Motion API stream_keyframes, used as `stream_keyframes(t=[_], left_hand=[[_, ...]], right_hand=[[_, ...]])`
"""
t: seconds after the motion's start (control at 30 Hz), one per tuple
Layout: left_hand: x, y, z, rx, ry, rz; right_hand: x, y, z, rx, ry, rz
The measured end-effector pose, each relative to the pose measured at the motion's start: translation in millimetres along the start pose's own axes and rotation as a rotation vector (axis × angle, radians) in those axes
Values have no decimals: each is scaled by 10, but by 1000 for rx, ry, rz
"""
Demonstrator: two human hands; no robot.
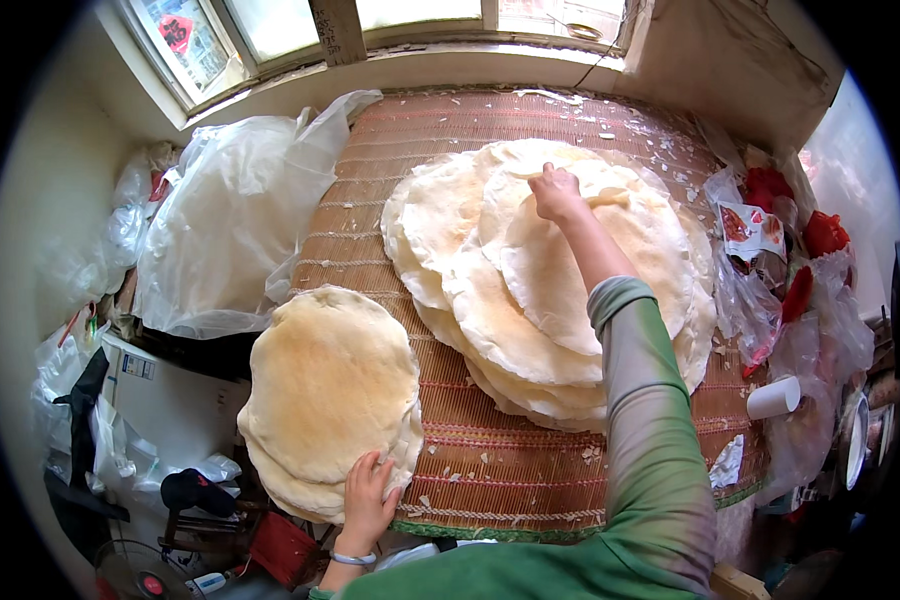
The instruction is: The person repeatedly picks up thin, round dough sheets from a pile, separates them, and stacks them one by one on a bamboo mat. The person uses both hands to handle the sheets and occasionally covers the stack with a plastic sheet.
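A large pile of thin, pale, round flatbreads (525, 322) lies overlapping on a slatted bamboo mat (487, 442). Over its far part, my right hand (557, 193) has its fingers curled together at the rim of the top flatbread (555, 277). That rim is bent up beside the hand, and the fingertips are partly hidden. To the left is a smaller stack of flatbreads (330, 382), browner in the middle, reaching past the mat's left edge. My left hand (369, 495), with a bangle at the wrist, rests on the near edge of this stack, fingers apart.
Translucent plastic sheeting (225, 217) covers something at the mat's left. Plastic bags (817, 360), a food packet (751, 231) and a white roll (773, 397) line the right side. White flakes (607, 136) litter the mat. A fan (139, 574) and a red-seated chair (283, 547) stand low left.
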State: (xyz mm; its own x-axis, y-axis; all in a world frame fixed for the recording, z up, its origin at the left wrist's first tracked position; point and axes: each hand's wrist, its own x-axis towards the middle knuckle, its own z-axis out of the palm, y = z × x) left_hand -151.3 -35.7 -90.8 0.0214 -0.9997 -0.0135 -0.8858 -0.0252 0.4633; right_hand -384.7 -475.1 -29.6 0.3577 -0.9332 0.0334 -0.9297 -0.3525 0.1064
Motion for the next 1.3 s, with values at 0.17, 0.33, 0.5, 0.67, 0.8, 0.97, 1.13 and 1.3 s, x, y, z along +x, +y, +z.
stream_keyframes(t=[0.17,0.33,0.5,0.67,0.8,0.97,1.13,1.3], left_hand=[[4,21,1,3,10,-2],[15,85,10,3,16,-28],[-90,173,-47,33,4,-73],[-66,155,-96,13,-1,-66],[5,103,-136,-61,40,-32],[4,5,-140,-287,104,-136],[271,-111,-115,30,152,25],[322,-391,-92,40,126,100]], right_hand=[[126,219,-207,130,241,26],[337,103,269,300,388,104],[296,-304,482,240,-154,345],[297,-185,254,140,-302,373],[55,-490,196,197,77,32],[-1441,-1416,-129,1169,-415,-433],[-2354,-1861,434,1434,-559,-91],[-2481,-2094,471,1979,-461,390]])
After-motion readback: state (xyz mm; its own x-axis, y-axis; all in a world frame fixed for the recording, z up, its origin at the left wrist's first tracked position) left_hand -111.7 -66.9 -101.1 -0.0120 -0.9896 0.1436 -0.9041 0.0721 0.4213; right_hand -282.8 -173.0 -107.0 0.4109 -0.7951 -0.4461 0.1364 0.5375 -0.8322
